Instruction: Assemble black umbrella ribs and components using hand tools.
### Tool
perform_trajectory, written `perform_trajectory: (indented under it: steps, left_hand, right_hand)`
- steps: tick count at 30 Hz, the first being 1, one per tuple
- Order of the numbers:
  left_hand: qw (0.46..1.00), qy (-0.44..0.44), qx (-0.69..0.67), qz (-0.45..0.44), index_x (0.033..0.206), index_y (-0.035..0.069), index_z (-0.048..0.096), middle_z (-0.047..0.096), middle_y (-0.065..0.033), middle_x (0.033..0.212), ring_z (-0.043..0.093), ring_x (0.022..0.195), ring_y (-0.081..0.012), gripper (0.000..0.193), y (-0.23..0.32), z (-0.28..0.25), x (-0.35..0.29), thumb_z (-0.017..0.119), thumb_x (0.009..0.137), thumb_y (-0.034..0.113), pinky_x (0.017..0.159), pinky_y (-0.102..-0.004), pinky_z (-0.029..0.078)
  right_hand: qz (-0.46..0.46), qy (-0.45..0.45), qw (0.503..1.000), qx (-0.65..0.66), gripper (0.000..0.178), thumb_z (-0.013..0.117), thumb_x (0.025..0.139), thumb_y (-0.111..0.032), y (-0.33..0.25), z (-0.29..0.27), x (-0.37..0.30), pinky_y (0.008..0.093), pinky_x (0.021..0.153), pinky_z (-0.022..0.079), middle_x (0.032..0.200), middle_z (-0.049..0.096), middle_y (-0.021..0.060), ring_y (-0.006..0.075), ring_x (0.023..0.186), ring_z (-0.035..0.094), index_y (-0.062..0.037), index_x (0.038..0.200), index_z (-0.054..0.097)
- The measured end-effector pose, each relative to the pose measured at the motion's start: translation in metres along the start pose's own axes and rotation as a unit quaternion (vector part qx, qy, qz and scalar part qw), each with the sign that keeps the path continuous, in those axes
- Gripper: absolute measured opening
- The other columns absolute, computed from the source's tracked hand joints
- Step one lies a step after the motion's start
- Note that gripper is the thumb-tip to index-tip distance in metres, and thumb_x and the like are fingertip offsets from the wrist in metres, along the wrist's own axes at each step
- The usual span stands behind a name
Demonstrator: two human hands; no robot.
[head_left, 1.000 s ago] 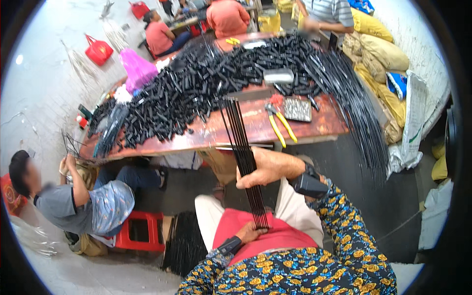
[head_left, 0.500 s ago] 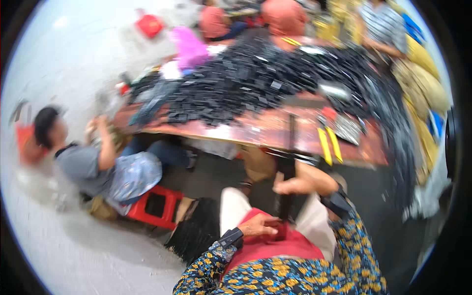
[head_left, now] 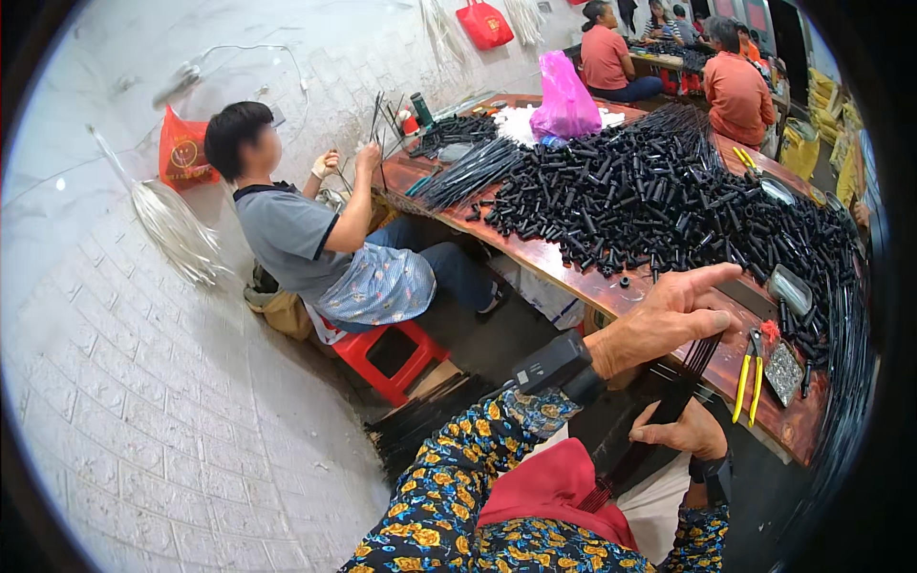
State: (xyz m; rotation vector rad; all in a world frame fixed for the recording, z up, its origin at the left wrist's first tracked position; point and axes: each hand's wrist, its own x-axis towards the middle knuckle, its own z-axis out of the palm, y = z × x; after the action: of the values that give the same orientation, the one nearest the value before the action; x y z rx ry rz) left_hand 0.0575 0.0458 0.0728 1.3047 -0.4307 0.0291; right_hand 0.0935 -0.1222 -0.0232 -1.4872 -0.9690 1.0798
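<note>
A bundle of thin black rods or cables (head_left: pixel 680 384) slants upward from my lap, its lower ends lying against the red apron (head_left: pixel 540 482). My right hand (head_left: pixel 690 432) is wrapped round the middle of this bundle. My left hand (head_left: pixel 659 315) is at the bundle's upper end, index finger stretched out and thumb apart; its other fingers are partly hidden. The rod tips show just under the left thumb, and I cannot tell whether the hand touches them. Beyond both hands is the reddish wooden table (head_left: pixel 597 286) with a big heap of short black tubes (head_left: pixel 659 191).
Yellow-handled pliers (head_left: pixel 750 382) and a tray of small metal pieces (head_left: pixel 784 372) lie near the table's front edge. Long black cables (head_left: pixel 845 353) hang off its right side. On the left a co-worker (head_left: pixel 296 229) sits on a red stool (head_left: pixel 392 368). A pink bag (head_left: pixel 564 100) stands further back.
The view has swung to the left. My left hand has risen from the bundle's lower part at my lap to its upper end. My right hand is still round the bundle.
</note>
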Motion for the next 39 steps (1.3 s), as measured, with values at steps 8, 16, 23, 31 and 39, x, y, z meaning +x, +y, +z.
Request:
perform_trajectory:
  steps: [8,16,23,31,39]
  left_hand:
    - [0.999,-0.011,0.051,0.007,0.108,-0.005,0.064,0.066,-0.0041,0.092,0.062,0.079,-0.0097,0.019,0.011,0.018,0.003,0.061,0.09,0.001,0.071,-0.0235,0.052]
    - [0.976,-0.022,0.196,0.091,0.1,0.0,0.067,0.068,-0.0087,0.085,0.066,0.074,-0.0145,0.014,0.022,0.043,-0.016,0.063,0.087,0.0,0.067,-0.0264,0.052]
    - [0.96,-0.109,0.197,0.166,0.099,0.003,0.065,0.065,-0.0122,0.086,0.064,0.078,-0.0277,0.017,0.033,0.078,-0.045,0.066,0.085,0.013,0.065,-0.0369,0.051]
    - [0.992,0.095,0.026,0.082,0.099,-0.005,0.063,0.068,-0.0191,0.093,0.067,0.084,-0.0317,0.026,0.04,0.069,-0.079,0.058,0.094,0.02,0.076,-0.0399,0.054]
    - [0.935,0.3,0.066,-0.18,0.097,-0.005,0.067,0.069,-0.011,0.089,0.067,0.078,-0.0178,0.02,-0.063,0.022,-0.119,0.059,0.094,0.013,0.078,-0.0309,0.053]
  right_hand:
    - [-0.002,-0.054,0.998,-0.01,0.029,0.084,0.068,-0.018,0.002,-0.002,-0.008,0.0275,0.068,0.05,0.083,0.069,0.0047,0.0122,0.076,0.063,-0.0028,0.09,0.072]
    - [-0.073,-0.158,0.971,0.166,0.085,0.09,0.053,-0.038,0.026,-0.013,-0.021,0.0364,0.092,0.049,0.11,0.065,0.011,0.0228,0.106,0.06,0.0011,0.121,0.058]
    - [-0.027,0.105,0.979,0.174,0.045,0.074,0.079,-0.033,0.033,0.013,-0.05,0.0315,0.081,0.051,0.093,0.068,0.0094,0.0201,0.09,0.064,0.0023,0.105,0.064]
    - [-0.111,0.06,0.981,0.15,0.029,0.055,0.094,-0.024,0.082,0.014,-0.045,0.0307,0.071,0.053,0.078,0.069,0.0099,0.0187,0.074,0.067,0.0033,0.094,0.065]
    - [-0.059,0.036,0.981,0.183,0.03,0.051,0.095,-0.023,0.026,0.016,-0.017,0.028,0.073,0.051,0.078,0.07,0.009,0.0159,0.074,0.067,0.0031,0.092,0.064]
